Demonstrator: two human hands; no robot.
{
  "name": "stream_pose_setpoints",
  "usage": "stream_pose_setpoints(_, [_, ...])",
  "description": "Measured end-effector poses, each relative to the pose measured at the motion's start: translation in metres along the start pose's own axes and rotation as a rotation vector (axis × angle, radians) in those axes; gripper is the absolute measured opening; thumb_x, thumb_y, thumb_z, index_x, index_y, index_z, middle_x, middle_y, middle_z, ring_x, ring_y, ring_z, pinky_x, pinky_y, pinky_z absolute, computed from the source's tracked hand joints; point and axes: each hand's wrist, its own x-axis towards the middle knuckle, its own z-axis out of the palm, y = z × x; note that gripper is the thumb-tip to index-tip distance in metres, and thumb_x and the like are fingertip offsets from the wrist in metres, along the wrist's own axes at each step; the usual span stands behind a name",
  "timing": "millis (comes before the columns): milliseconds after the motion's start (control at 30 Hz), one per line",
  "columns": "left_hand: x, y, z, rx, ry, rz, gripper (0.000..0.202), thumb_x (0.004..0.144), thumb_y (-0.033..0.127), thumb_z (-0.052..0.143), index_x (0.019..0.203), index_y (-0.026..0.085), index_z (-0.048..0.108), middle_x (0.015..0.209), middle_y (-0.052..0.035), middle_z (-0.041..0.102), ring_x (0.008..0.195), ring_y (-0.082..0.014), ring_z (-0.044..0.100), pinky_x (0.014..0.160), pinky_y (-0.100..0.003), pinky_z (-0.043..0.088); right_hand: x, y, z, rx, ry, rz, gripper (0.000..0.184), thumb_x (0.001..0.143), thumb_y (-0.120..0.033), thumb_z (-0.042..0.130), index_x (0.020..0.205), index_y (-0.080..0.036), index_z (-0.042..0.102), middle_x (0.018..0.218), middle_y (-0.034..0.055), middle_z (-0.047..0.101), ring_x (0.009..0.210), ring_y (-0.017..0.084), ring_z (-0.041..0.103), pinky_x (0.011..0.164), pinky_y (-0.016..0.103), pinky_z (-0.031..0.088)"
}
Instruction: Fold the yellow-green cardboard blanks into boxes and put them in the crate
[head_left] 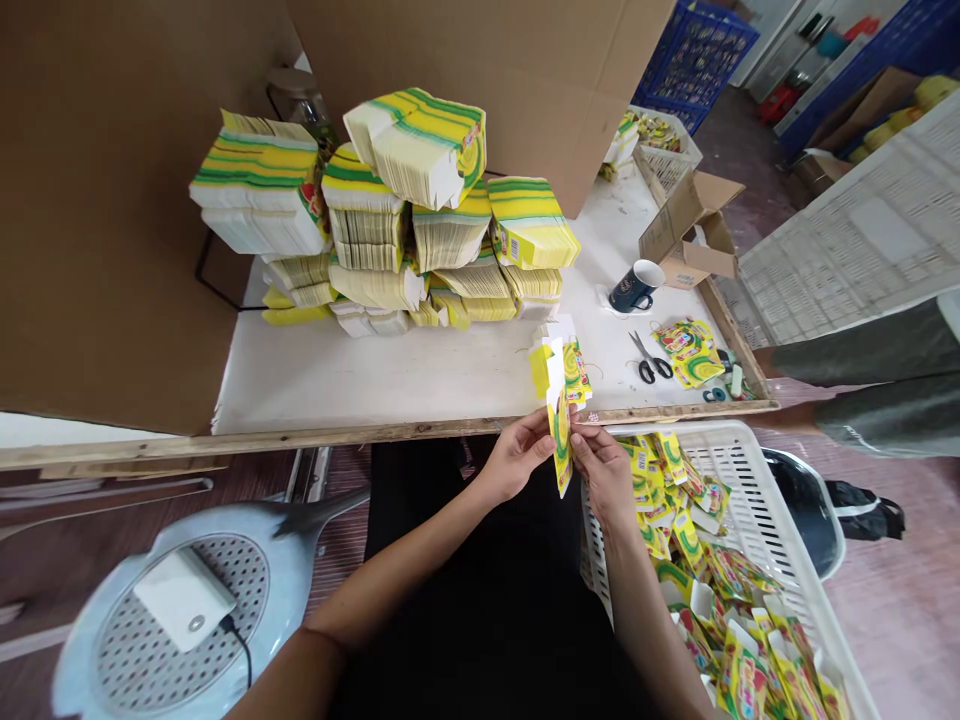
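Observation:
Both my hands meet just below the table's front edge and pinch a flat yellow and green printed carton [561, 440] held on edge. My left hand [517, 452] grips its left side with fingers closed. My right hand [604, 470] grips its right side, thumb on top. Just beyond the carton, a small pile of similar flat cartons [562, 365] lies on the white table [375, 375]. At the table's back stand large stacks of flat cartons [390, 210].
A white plastic basket [757, 470] holding several folded cartons sits at my right. Scissors [651, 362], a dark mug [636, 287] and a small cardboard box [686, 235] lie on the table's right. Brown cardboard walls rise behind. A pale stool [187, 600] carries a white device. Another person's sleeve [877, 385] shows at right.

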Motion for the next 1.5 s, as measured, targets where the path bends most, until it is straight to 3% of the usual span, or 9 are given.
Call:
stream_pose_setpoints(200, [0.003, -0.005, -0.004, 0.022, 0.019, 0.060, 0.060, 0.083, 0.052, 0.078, 0.130, 0.017, 0.069, 0.137, -0.0162, 0.069, 0.133, -0.0330, 0.061, 0.117, -0.046, 0.043, -0.003, 0.000, -0.002, -0.101, -0.015, -0.069, 0.040, 0.073, -0.048, 0.085, 0.102, -0.022, 0.075, 0.107, 0.0084, 0.079, 0.101, 0.024, 0.074, 0.095, 0.041, 0.058])
stream_pose_setpoints(633, [0.002, -0.009, -0.007, -0.046, 0.053, 0.000, 0.052, 0.084, 0.051, 0.077, 0.122, 0.016, 0.072, 0.124, -0.0145, 0.074, 0.126, -0.0311, 0.064, 0.113, -0.042, 0.046, -0.006, 0.001, -0.007, -0.258, -0.004, -0.087, 0.040, 0.076, -0.050, 0.082, 0.102, -0.020, 0.076, 0.096, 0.0073, 0.078, 0.084, 0.021, 0.070, 0.079, 0.035, 0.057])
stream_pose_setpoints(833, [0.005, -0.015, -0.004, 0.046, 0.209, 0.008, 0.048, 0.084, 0.057, 0.074, 0.107, 0.015, 0.070, 0.104, -0.0087, 0.078, 0.105, -0.0259, 0.071, 0.095, -0.037, 0.055, -0.008, 0.007, -0.003, -0.246, 0.015, -0.112, 0.034, 0.076, -0.051, 0.083, 0.082, -0.020, 0.070, 0.075, 0.0027, 0.070, 0.066, 0.016, 0.060, 0.068, 0.031, 0.052])
stream_pose_setpoints(1033, [0.002, -0.016, -0.004, 0.181, 0.359, 0.022, 0.072, 0.076, 0.049, 0.083, 0.129, 0.022, 0.042, 0.091, -0.0030, 0.075, 0.082, -0.0188, 0.073, 0.077, -0.029, 0.055, -0.005, 0.010, -0.003, -0.329, 0.046, -0.184, 0.034, 0.078, -0.049, 0.081, 0.078, -0.020, 0.062, 0.067, -0.0020, 0.059, 0.056, 0.011, 0.047, 0.056, 0.026, 0.043])
stream_pose_setpoints(1133, [-0.002, -0.008, -0.005, 0.250, 0.302, 0.033, 0.074, 0.082, 0.046, 0.079, 0.135, 0.023, 0.033, 0.096, -0.0044, 0.074, 0.085, -0.0190, 0.073, 0.078, -0.030, 0.055, -0.002, 0.005, -0.008, -0.380, 0.020, -0.220, 0.035, 0.081, -0.046, 0.079, 0.100, -0.021, 0.066, 0.087, 0.0019, 0.068, 0.054, 0.009, 0.045, 0.051, 0.025, 0.040])
stream_pose_setpoints(1200, [-0.004, -0.002, -0.005, 0.294, 0.214, 0.013, 0.070, 0.087, 0.046, 0.074, 0.138, 0.023, 0.033, 0.102, -0.0072, 0.074, 0.090, -0.0204, 0.073, 0.081, -0.031, 0.054, 0.000, -0.001, -0.011, -0.383, -0.003, -0.264, 0.046, 0.085, -0.045, 0.075, 0.123, -0.023, 0.062, 0.105, 0.0062, 0.070, 0.060, 0.010, 0.052, 0.056, 0.026, 0.046])
stream_pose_setpoints(1267, [-0.004, 0.003, -0.005, 0.299, 0.114, -0.012, 0.069, 0.089, 0.046, 0.072, 0.142, 0.022, 0.035, 0.107, -0.0095, 0.073, 0.096, -0.0222, 0.072, 0.084, -0.032, 0.054, 0.002, -0.007, -0.015, -0.366, -0.044, -0.298, 0.053, 0.089, -0.044, 0.072, 0.136, -0.026, 0.055, 0.110, 0.0075, 0.070, 0.070, 0.014, 0.059, 0.064, 0.028, 0.051])
stream_pose_setpoints(1367, [-0.003, 0.007, -0.007, 0.267, 0.007, -0.051, 0.068, 0.087, 0.045, 0.074, 0.141, 0.021, 0.041, 0.104, -0.0092, 0.073, 0.094, -0.0228, 0.072, 0.083, -0.032, 0.054, 0.006, -0.013, -0.023, -0.342, -0.135, -0.299, 0.044, 0.092, -0.046, 0.068, 0.131, -0.027, 0.059, 0.100, 0.0055, 0.070, 0.078, 0.017, 0.063, 0.071, 0.030, 0.052])
stream_pose_setpoints(1500, [-0.004, 0.004, -0.010, 0.268, -0.062, -0.151, 0.054, 0.081, 0.044, 0.080, 0.120, 0.020, 0.051, 0.093, -0.0049, 0.070, 0.076, -0.0171, 0.068, 0.068, -0.027, 0.052, 0.009, -0.020, -0.033, -0.431, -0.212, -0.255, 0.028, 0.095, -0.049, 0.063, 0.095, -0.022, 0.070, 0.081, 0.0028, 0.065, 0.069, 0.015, 0.056, 0.062, 0.028, 0.046])
